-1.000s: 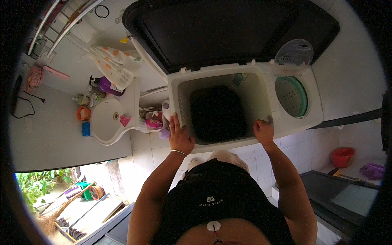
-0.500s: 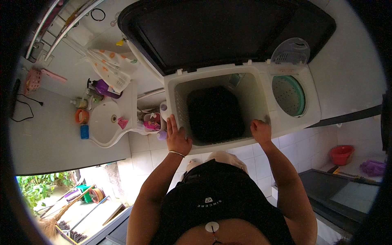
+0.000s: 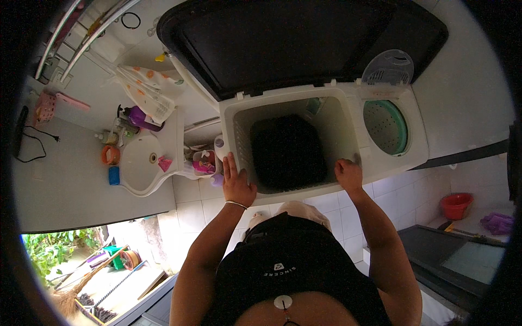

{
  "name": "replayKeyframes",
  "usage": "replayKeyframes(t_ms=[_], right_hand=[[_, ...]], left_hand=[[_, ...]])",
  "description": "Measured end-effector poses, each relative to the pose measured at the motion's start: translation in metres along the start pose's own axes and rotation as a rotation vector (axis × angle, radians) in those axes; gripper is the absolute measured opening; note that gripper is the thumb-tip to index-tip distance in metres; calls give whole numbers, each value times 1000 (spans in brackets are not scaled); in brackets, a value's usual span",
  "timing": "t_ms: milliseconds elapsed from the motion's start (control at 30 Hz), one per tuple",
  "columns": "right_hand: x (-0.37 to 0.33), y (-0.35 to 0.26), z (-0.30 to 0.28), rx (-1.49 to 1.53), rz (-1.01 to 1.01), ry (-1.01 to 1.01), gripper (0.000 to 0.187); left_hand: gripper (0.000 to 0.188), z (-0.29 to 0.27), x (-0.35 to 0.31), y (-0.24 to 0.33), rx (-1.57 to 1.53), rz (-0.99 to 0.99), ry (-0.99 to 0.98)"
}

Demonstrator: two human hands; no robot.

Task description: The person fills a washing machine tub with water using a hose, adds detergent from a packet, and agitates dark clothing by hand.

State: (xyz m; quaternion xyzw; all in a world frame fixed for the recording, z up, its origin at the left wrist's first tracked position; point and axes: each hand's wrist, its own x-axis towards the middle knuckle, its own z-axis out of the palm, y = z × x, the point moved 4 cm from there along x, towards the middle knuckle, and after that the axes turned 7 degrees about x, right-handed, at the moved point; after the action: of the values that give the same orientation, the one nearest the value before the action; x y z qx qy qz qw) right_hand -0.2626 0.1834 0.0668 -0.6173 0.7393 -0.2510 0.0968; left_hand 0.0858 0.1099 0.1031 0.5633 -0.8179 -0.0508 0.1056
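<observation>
A white twin-tub washing machine (image 3: 375, 168) stands in front of me with its dark lid (image 3: 304, 43) raised. A black mass (image 3: 288, 152), too dark to make out, fills the bottom of the large tub. My left hand (image 3: 237, 185) rests on the tub's front left corner, fingers stretched along the rim and nothing in them. At the front right corner, my right hand (image 3: 348, 174) is closed, its fingers curled against the rim. What lies inside those fingers, if anything, is hidden. The smaller round tub (image 3: 385, 127) has a green ring, and its clear cover (image 3: 387, 67) is tipped up.
Left of the machine is a washbasin (image 3: 136, 168) with a purple pump bottle (image 3: 142, 118) and a hanging patterned cloth (image 3: 147, 89). A pink container (image 3: 205, 163) stands between basin and machine. A red basin (image 3: 456, 206) sits far right, near a dark panel (image 3: 451, 255).
Both hands keep their places on the rim. The whole view has shifted very slightly; nothing else visibly differs.
</observation>
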Motion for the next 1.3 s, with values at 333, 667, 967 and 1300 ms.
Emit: replayKeyframes(t_ms=[333,667,967,1300], right_hand=[[0,-3,-3,26,-14,28,13],[0,-2,-2,8,-37,62,13],[0,1,0,15,-28,36,13],[-1,3,1,5,-31,38,13]], left_hand=[[34,1,-1,-1,1,-16,-20],[33,0,0,0,33,-10,-36],[32,-2,0,1,33,-24,-52],[31,-4,0,3,23,-12,-10]])
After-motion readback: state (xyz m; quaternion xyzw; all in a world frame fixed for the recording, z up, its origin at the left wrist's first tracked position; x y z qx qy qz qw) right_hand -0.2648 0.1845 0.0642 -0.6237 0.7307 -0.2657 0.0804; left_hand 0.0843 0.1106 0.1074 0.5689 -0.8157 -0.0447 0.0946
